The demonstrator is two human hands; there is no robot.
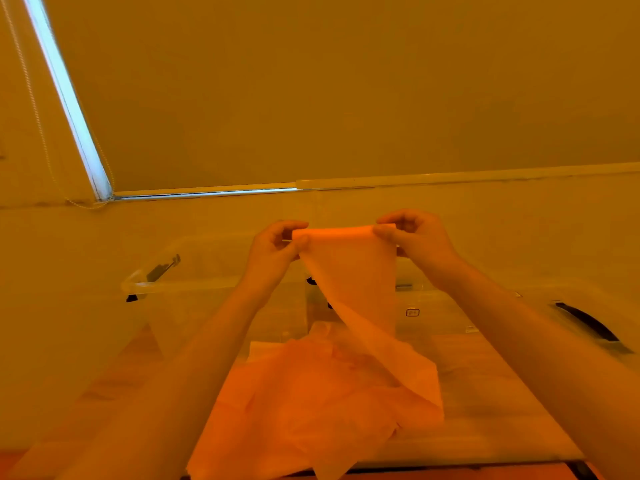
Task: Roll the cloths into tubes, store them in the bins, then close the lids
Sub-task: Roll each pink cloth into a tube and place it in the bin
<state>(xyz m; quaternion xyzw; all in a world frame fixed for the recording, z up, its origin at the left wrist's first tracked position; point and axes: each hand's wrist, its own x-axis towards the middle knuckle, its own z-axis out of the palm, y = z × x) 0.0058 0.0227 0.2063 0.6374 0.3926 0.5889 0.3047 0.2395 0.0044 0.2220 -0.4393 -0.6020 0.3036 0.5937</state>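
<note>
Orange light colours everything in the head view. 1 thin cloth is held up in the air by 2 bare hands. Its top edge is pinched at the left corner by the left hand, thumb in front and fingers curled behind. The right corner is pinched the same way by the right hand. The top edge is pulled flat between the 2 hands, and the cloth hangs down from it, twisting lower down. Its bottom end rests on a pile of cloths that lies crumpled on the worktop, near the front edge and about the middle.

2 clear plastic bins are seen behind the hands, toward the back edge of the worktop. The left bin is set at the back left, with a dark clip on its left end. The right bin is set at the back right, with a dark handle on its right end. It cannot be told if the lids are on. A wall and a window blind are seen behind the bins.
</note>
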